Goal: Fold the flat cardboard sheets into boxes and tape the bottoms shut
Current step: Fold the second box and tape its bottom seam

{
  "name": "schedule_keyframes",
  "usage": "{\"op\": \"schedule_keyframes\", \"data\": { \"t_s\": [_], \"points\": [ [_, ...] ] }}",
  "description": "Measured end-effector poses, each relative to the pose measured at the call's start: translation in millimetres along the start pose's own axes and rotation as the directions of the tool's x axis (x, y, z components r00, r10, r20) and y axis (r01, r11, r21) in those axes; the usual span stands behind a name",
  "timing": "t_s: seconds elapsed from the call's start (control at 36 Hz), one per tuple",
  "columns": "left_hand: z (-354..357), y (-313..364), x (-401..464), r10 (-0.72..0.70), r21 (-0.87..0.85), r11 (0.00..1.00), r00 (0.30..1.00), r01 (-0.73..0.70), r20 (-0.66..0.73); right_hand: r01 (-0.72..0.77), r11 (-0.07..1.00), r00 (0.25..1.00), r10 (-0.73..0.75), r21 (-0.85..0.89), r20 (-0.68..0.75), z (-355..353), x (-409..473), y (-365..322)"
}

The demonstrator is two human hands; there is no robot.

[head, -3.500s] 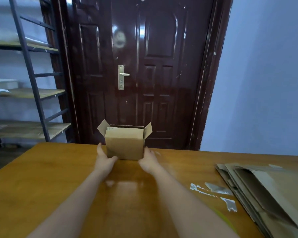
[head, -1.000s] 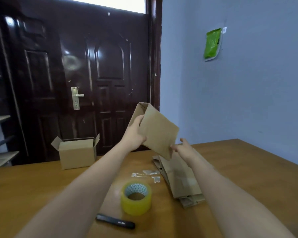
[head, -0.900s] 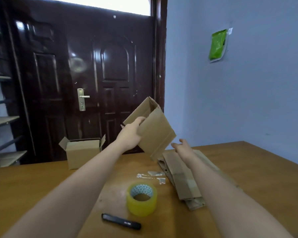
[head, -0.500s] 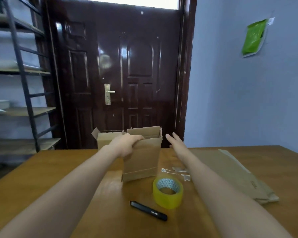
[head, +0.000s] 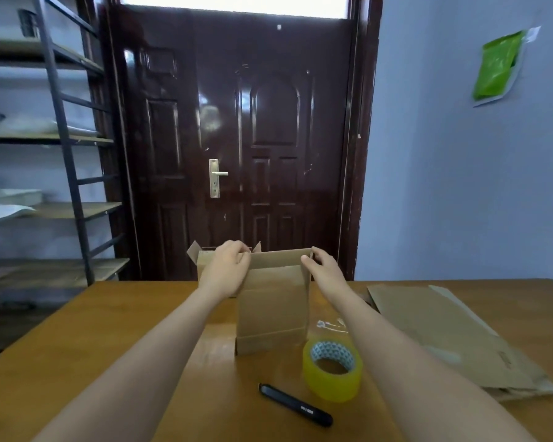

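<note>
An unfolded cardboard box blank (head: 273, 304) stands upright on the wooden table (head: 77, 352), partly opened into a tube. My left hand (head: 229, 271) pinches its top left corner. At the top right corner my right hand (head: 323, 269) grips the edge, thumb in front. A finished open-topped box (head: 205, 261) stands behind my left hand, mostly hidden. A stack of flat cardboard sheets (head: 444, 333) lies at the right. A yellow tape roll (head: 332, 368) sits in front of the blank.
A black pen-like cutter (head: 296, 405) lies near the front, left of the tape roll. Scraps of clear tape (head: 331, 325) stick to the table by the blank. A dark door (head: 237, 138) stands behind the table and metal shelves (head: 45, 138) at the left.
The blank came from the air down onto the table and stands upright. My right hand, open beside it half a second ago, now grips its top right corner. The view swung left.
</note>
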State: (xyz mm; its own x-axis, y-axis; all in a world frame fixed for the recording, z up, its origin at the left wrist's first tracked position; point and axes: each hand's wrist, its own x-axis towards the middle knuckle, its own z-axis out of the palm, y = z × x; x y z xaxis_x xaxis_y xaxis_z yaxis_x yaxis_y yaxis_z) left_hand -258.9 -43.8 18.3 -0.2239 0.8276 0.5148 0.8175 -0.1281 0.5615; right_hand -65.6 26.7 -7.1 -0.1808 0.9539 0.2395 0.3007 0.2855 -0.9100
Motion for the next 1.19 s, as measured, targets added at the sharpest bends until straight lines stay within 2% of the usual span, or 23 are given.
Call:
{"op": "schedule_keyframes", "data": {
  "t_s": [0.08, 0.22, 0.44, 0.67, 0.81, 0.92, 1.06, 1.19],
  "points": [
    [4.1, -7.6, -1.0, -0.106, -0.146, 0.984, 0.994, 0.107, 0.012, 0.049, 0.996, 0.998, -0.047, -0.081, 0.029, 1.9, 2.4, -0.7],
    [13.6, -14.2, -7.2, -0.061, -0.212, 0.975, 0.997, 0.071, 0.052, 0.11, 0.979, 0.994, -0.104, -0.172, 0.045, 10.0, 4.6, 4.2],
    [20.8, -23.2, -4.9, -0.015, -0.081, 0.996, 0.996, 0.023, 0.093, 0.148, 0.932, 0.989, -0.13, -0.332, 0.076, 11.5, 9.6, 6.5],
    [26.5, -19.5, -3.2, 0.009, 0.063, 0.998, 0.995, -0.015, 0.098, 0.213, 0.863, 0.97, -0.132, -0.459, 0.202, -1.8, 11.8, -0.6],
    [28.9, -14.6, -3.7, -0.015, 0.107, 0.994, 0.991, 0.001, 0.132, 0.179, 0.884, 0.952, -0.044, -0.432, 0.304, -11.3, 15.3, -4.9],
    [23.6, -16.0, -0.5, -0.1, -0.013, 0.995, 0.983, 0.103, 0.155, 0.173, 0.904, 0.943, -0.037, -0.39, 0.332, -12.4, 15.8, -4.1],
    [20.7, -24.3, 5.3, -0.146, -0.172, 0.965, 0.949, 0.199, 0.279, 0.133, 0.944, 0.928, -0.011, -0.303, 0.371, -16.0, 12.6, -1.4],
    [13.6, -30.2, 8.2, -0.143, -0.201, 0.951, 0.911, 0.235, 0.386, 0.101, 0.963, 0.924, 0.002, -0.249, 0.382, -18.1, 10.0, -2.6]
  ]
}}
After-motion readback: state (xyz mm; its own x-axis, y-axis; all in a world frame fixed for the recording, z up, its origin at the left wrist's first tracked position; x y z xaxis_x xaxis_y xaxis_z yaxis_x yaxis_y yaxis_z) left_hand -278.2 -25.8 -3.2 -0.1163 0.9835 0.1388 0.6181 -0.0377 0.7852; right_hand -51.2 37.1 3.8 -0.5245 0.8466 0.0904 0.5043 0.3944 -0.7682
